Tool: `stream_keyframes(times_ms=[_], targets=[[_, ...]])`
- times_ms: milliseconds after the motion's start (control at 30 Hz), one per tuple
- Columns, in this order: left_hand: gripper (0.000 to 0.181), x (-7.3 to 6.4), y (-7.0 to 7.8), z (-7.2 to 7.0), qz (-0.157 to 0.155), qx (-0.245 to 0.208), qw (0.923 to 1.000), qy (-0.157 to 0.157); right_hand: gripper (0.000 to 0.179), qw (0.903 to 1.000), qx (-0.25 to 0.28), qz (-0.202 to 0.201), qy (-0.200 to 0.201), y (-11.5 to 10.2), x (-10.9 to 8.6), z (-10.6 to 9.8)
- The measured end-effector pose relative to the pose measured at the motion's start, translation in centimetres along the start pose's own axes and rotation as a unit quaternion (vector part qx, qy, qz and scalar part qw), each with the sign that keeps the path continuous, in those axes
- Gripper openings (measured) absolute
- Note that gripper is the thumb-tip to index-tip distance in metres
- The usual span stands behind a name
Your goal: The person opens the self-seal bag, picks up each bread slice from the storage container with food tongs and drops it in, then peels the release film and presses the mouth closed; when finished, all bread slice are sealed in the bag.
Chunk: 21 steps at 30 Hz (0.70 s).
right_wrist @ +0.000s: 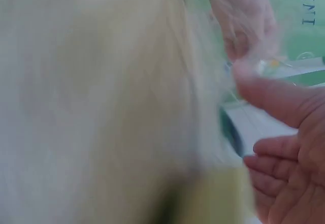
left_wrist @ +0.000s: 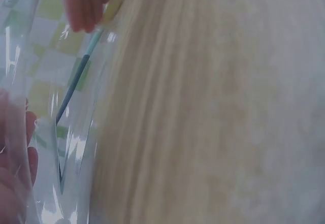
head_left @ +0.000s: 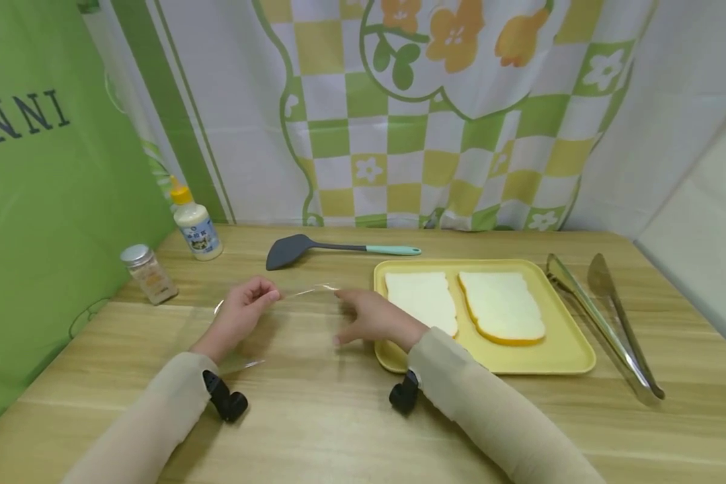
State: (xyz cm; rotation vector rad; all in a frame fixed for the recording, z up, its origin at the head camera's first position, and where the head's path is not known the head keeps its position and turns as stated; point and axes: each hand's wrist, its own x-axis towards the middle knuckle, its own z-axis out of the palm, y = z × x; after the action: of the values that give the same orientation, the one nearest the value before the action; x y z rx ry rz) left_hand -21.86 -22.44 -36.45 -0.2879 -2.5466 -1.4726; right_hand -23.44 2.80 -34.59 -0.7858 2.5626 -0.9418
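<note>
My left hand (head_left: 238, 316) pinches a thin clear plastic film (head_left: 305, 292) between thumb and fingers, left of the middle of the table. In the left wrist view the film (left_wrist: 73, 158) hangs in glossy folds, with part of the left hand (left_wrist: 12, 168) behind it. My right hand (head_left: 378, 316) is held across from the left, its fingertips right at the film's far edge and its thumb apart. The right wrist view shows the right hand (right_wrist: 297, 168) with thumb spread from loosely bent fingers, the blurred film beyond the thumb.
Right of the hands, a yellow tray (head_left: 565, 356) holds two bread slices (head_left: 502, 306), partly under my right forearm. Metal tongs (head_left: 611, 329) lie right of it. A spatula (head_left: 339, 247) lies behind; a squeeze bottle (head_left: 197, 225) and a spice jar (head_left: 149, 274) stand at the left.
</note>
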Motion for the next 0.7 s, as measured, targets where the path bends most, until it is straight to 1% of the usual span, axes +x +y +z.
stream_keyframes(times_ms=[67,167,233,300,433,533,633,700], targets=[[0.014,0.0,0.1,0.1,0.000,0.003,1.0000,-0.005,0.086,0.9998,0.017,0.002,0.012,0.0,-0.8,-1.1],[0.014,0.0,0.1,0.3,-0.002,0.006,1.0000,-0.007,0.085,0.9992,0.017,0.007,0.036,0.4,-2.7,-3.4],[0.014,0.0,0.2,0.4,-0.005,0.010,0.9999,-0.007,0.084,0.9981,0.009,0.011,0.059,1.4,-4.3,-5.1],[0.014,-0.1,0.2,0.4,-0.013,0.016,0.9997,-0.009,0.084,0.9963,0.004,0.024,0.082,2.7,-6.0,-6.8],[0.016,-0.2,0.2,0.3,-0.027,0.024,0.9993,-0.013,0.086,0.9908,-0.005,0.063,0.120,5.8,-9.9,-9.8],[0.016,-0.1,0.3,0.3,-0.029,0.021,0.9993,-0.014,0.090,0.9849,-0.015,0.100,0.141,7.9,-12.9,-11.6],[0.016,-0.1,0.5,0.4,-0.026,0.018,0.9994,-0.014,0.093,0.9760,-0.029,0.139,0.165,9.8,-15.8,-13.2],[0.016,-0.1,0.6,0.4,-0.024,0.019,0.9994,-0.014,0.093,0.9685,-0.024,0.167,0.184,11.1,-17.6,-13.9]])
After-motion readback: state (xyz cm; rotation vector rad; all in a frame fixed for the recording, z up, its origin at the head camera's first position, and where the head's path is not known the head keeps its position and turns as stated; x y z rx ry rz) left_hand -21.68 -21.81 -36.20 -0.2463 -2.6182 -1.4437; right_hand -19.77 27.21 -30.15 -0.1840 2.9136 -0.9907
